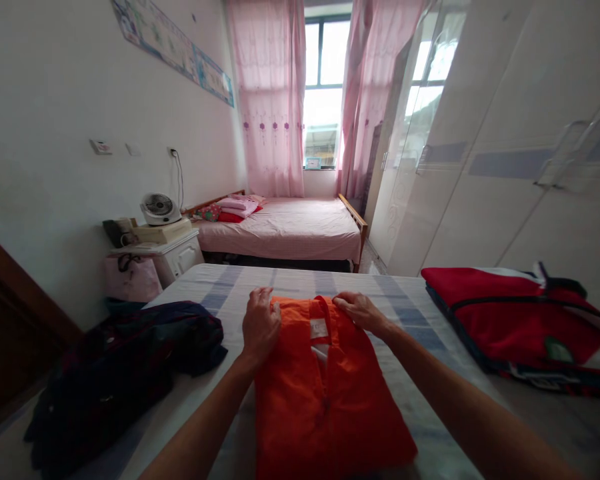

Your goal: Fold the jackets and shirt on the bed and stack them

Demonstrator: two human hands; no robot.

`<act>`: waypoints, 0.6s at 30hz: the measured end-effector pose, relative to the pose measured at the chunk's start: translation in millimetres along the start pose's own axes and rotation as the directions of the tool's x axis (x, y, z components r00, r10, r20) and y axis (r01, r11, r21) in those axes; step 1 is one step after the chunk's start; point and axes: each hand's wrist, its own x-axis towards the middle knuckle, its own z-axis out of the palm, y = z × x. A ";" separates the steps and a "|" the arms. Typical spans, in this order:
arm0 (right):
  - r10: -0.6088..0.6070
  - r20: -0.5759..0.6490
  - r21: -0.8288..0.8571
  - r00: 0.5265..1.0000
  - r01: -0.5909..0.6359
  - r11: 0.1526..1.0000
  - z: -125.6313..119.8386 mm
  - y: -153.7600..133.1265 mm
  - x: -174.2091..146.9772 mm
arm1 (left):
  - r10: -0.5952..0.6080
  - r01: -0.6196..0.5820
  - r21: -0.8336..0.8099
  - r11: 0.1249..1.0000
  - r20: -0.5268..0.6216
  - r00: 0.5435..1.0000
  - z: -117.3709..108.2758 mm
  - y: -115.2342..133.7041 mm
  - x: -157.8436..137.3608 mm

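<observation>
A folded orange jacket (300,400) lies front up on the bed in front of me, with its collar at the far end and a white label showing inside the neck. My left hand (261,325) grips its far left corner, the fingers curled over the edge. At the far right corner, beside the collar, my right hand (363,311) pinches the cloth between thumb and fingers. The fingertips of both hands are partly hidden. The jacket's near end runs out of the bottom of the view.
A dark crumpled garment (130,367) lies on the striped bed sheet (220,283) to the left. On the right sits a stack of red and dark clothes (510,320). Beyond are a pink bed (290,233), a nightstand (177,257) with a fan (160,208), and white wardrobes (500,213).
</observation>
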 end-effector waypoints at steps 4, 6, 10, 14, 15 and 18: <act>-0.044 -0.105 -0.056 0.994 0.038 0.998 2.2 -7.6 -2.9 | 0.396 -0.449 0.271 0.851 0.230 0.889 1.0 5.0 -15.3; -0.048 -0.102 -0.084 0.994 0.040 0.996 7.5 -6.9 -5.7 | 0.360 -0.521 0.329 0.788 0.440 0.823 7.8 -2.7 -23.2; -0.011 -0.149 -0.133 0.989 -0.009 0.991 13.9 -4.5 -5.5 | 0.286 -0.505 0.359 0.785 0.513 0.809 16.5 -10.9 -34.2; 0.018 -0.173 -0.158 0.985 -0.046 0.986 9.2 -6.4 6.3 | 0.349 -0.499 0.324 0.804 0.422 0.837 10.9 12.1 -38.7; 0.034 -0.155 -0.161 0.987 -0.059 0.985 8.3 -6.6 9.3 | 0.342 -0.472 0.292 0.832 0.399 0.851 9.7 19.2 -38.1; 0.099 -0.108 -0.162 0.989 -0.116 0.980 9.6 -5.0 12.3 | 0.232 -0.322 0.242 0.915 0.337 0.912 12.3 35.0 -28.9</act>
